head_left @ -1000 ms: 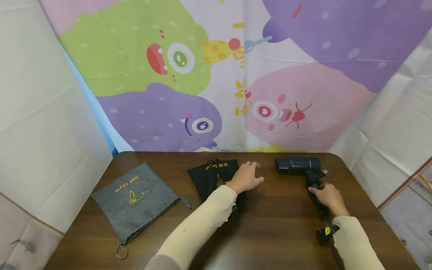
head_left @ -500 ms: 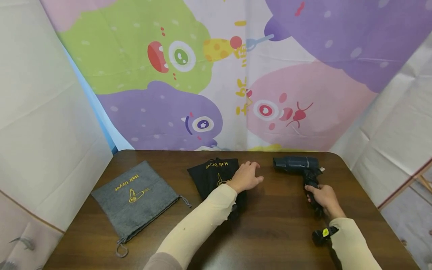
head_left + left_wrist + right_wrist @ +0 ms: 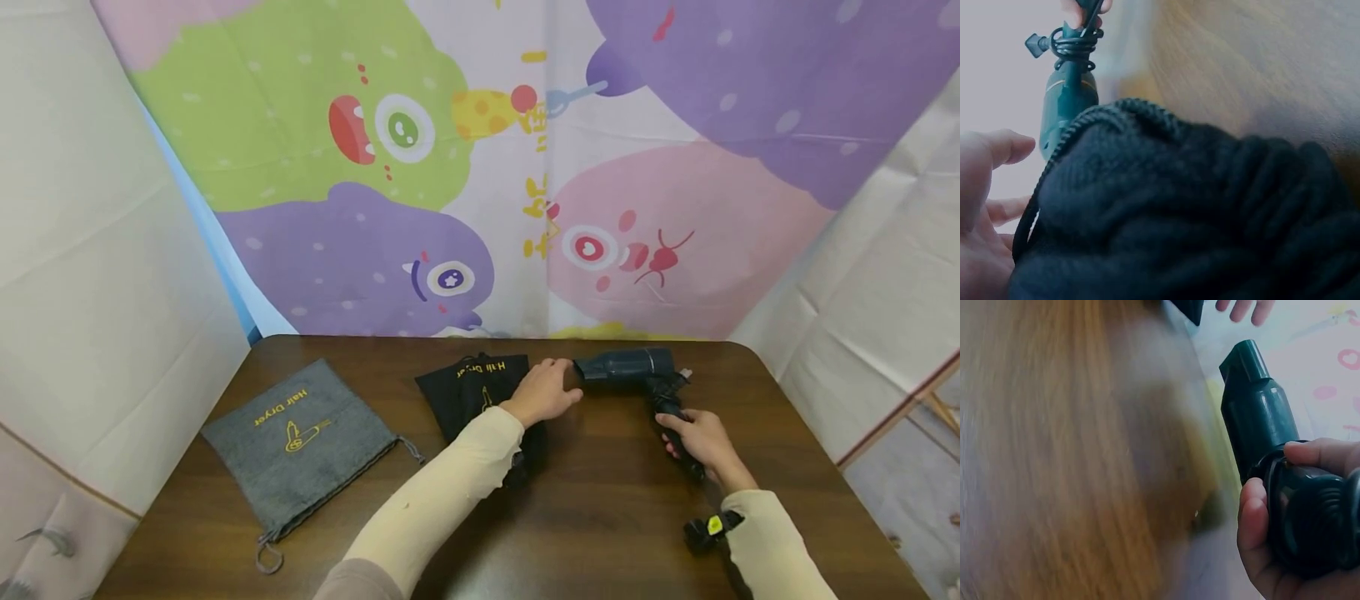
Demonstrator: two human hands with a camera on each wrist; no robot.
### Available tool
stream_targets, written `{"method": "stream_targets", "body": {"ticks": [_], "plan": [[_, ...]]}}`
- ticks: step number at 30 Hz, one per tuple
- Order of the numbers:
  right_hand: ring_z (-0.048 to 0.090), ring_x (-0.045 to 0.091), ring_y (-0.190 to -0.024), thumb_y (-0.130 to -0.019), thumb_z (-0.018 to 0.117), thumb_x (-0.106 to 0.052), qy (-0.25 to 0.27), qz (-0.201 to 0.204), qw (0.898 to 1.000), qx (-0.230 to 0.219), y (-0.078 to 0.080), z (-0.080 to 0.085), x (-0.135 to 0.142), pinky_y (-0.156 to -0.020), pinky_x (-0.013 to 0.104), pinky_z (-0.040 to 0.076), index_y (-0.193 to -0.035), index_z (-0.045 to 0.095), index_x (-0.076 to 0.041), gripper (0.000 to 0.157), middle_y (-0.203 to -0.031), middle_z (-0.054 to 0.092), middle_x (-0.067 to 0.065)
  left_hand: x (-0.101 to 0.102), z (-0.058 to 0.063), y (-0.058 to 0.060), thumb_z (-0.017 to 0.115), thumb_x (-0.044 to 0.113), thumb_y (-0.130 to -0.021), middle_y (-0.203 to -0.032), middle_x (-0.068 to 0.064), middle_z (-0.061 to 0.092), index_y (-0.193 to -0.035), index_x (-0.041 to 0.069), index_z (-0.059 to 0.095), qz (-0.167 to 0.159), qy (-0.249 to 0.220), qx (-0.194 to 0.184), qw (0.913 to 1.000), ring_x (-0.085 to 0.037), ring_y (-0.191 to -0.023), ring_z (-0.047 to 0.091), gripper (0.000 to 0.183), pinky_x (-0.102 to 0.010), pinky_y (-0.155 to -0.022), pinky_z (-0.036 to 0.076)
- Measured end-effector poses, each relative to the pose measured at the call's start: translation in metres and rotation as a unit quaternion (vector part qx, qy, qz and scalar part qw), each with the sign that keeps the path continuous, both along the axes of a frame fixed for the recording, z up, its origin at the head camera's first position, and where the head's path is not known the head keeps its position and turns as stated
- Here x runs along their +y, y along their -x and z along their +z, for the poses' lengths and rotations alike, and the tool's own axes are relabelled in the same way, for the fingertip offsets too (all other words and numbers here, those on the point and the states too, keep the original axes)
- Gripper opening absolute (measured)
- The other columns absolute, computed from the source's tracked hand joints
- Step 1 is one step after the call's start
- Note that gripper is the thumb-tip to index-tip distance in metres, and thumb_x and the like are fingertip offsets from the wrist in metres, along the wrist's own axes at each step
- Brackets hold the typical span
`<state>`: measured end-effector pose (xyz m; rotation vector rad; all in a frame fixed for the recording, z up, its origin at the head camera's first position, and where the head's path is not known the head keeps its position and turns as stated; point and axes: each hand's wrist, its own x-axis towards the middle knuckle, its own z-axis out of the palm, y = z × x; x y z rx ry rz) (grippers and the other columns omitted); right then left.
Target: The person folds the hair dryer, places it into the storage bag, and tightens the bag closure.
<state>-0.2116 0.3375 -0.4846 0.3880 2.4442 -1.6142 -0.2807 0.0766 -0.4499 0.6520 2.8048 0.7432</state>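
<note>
My right hand [image 3: 705,442] grips the handle of a dark blue-green hair dryer [image 3: 626,364]. Its cord [image 3: 1075,47] is wound round the handle, with the plug sticking out to one side. The dryer's flat nozzle [image 3: 1249,359] points left, right at the fingertips of my left hand [image 3: 542,392]. That hand reaches over the right side of a black drawstring pouch [image 3: 468,392] with yellow "Hair Dryer" lettering, thumb and fingers spread apart. Bunched black cloth and a looped drawstring [image 3: 1094,112] fill much of the left wrist view and hide part of the left hand's fingers.
A grey drawstring pouch [image 3: 300,450], also lettered "Hair Dryer", lies flat on the left of the brown wooden table [image 3: 600,533]. Behind the table hangs a cartoon-print cloth [image 3: 420,167]. White fabric walls [image 3: 90,250] stand on both sides.
My right hand has carried the hair dryer leftward, so its nozzle has come up to my left hand. The left hand and both pouches have stayed nearly in place.
</note>
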Motion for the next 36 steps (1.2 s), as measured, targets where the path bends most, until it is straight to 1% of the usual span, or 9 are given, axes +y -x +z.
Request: {"method": "stream_targets", "body": {"ticks": [3, 8, 12, 18, 22, 25, 30, 36], "plan": [[0.06, 0.007, -0.061, -0.098, 0.058, -0.028, -0.007, 0.009, 1.0, 0.01, -0.001, 0.004, -0.005, -0.058, 0.024, 0.055, -0.122, 0.049, 0.013, 0.048, -0.075, 0.062, 0.001, -0.001, 0.001, 0.001, 0.055, 0.039, -0.098, -0.149, -0.01, 0.045, -0.148, 0.013, 0.038, 0.003, -0.012, 0.003, 0.9999, -0.027, -0.136, 0.044, 0.059, -0.041, -0.111, 0.038], [0.061, 0.008, -0.06, -0.096, 0.06, -0.029, -0.019, 0.023, 0.999, 0.03, -0.003, 0.011, -0.012, -0.057, 0.026, 0.054, -0.115, 0.054, 0.01, 0.044, -0.074, 0.064, 0.002, -0.004, 0.002, 0.002, 0.052, 0.047, -0.098, -0.153, -0.012, 0.039, -0.153, 0.014, 0.03, 0.01, -0.052, -0.018, 0.9984, -0.029, -0.138, 0.043, 0.067, -0.045, -0.112, 0.037], [0.062, 0.009, -0.061, -0.095, 0.062, -0.031, -0.022, 0.032, 0.999, 0.036, -0.005, 0.015, -0.017, -0.058, 0.027, 0.054, -0.112, 0.056, 0.009, 0.044, -0.076, 0.065, 0.005, -0.006, 0.002, 0.004, 0.05, 0.052, -0.097, -0.154, -0.012, 0.037, -0.154, 0.014, 0.027, 0.021, -0.082, -0.028, 0.9961, -0.029, -0.14, 0.041, 0.071, -0.045, -0.113, 0.036], [0.062, 0.009, -0.064, -0.096, 0.06, -0.032, -0.026, 0.043, 0.998, 0.037, -0.008, 0.021, -0.021, -0.059, 0.027, 0.055, -0.113, 0.055, 0.009, 0.044, -0.082, 0.066, 0.009, -0.009, 0.001, 0.008, 0.049, 0.055, -0.097, -0.149, -0.013, 0.043, -0.15, 0.011, 0.034, 0.032, -0.116, -0.021, 0.9925, -0.03, -0.136, 0.045, 0.071, -0.045, -0.112, 0.037], [0.062, 0.01, -0.064, -0.096, 0.061, -0.033, -0.028, 0.05, 0.998, 0.037, -0.01, 0.025, -0.022, -0.06, 0.029, 0.055, -0.115, 0.055, 0.009, 0.047, -0.083, 0.066, 0.009, -0.014, 0.001, 0.009, 0.049, 0.054, -0.097, -0.146, -0.014, 0.047, -0.147, 0.01, 0.04, 0.029, -0.132, -0.04, 0.99, -0.029, -0.133, 0.048, 0.067, -0.044, -0.11, 0.039], [0.062, 0.011, -0.064, -0.094, 0.064, -0.034, -0.03, 0.054, 0.997, 0.04, -0.012, 0.027, -0.023, -0.061, 0.03, 0.055, -0.117, 0.055, 0.009, 0.049, -0.083, 0.065, 0.009, -0.017, 0.001, 0.01, 0.049, 0.053, -0.097, -0.143, -0.014, 0.05, -0.144, 0.009, 0.043, 0.022, -0.133, -0.054, 0.9894, -0.028, -0.129, 0.051, 0.065, -0.043, -0.108, 0.041], [0.063, 0.013, -0.066, -0.093, 0.065, -0.034, -0.036, 0.064, 0.996, 0.044, -0.015, 0.031, -0.024, -0.062, 0.031, 0.056, -0.121, 0.054, 0.01, 0.053, -0.084, 0.066, 0.01, -0.021, 0.002, 0.011, 0.051, 0.052, -0.096, -0.14, -0.013, 0.054, -0.143, 0.007, 0.045, 0.006, -0.126, -0.064, 0.9899, -0.027, -0.126, 0.054, 0.065, -0.042, -0.106, 0.043], [0.064, 0.014, -0.066, -0.093, 0.066, -0.035, -0.04, 0.066, 0.996, 0.048, -0.018, 0.034, -0.023, -0.061, 0.031, 0.056, -0.122, 0.055, 0.01, 0.055, -0.085, 0.067, 0.011, -0.023, 0.005, 0.011, 0.056, 0.053, -0.094, -0.137, -0.013, 0.057, -0.141, 0.008, 0.049, 0.005, -0.143, -0.081, 0.9865, -0.026, -0.121, 0.057, 0.066, -0.042, -0.104, 0.045]]}}
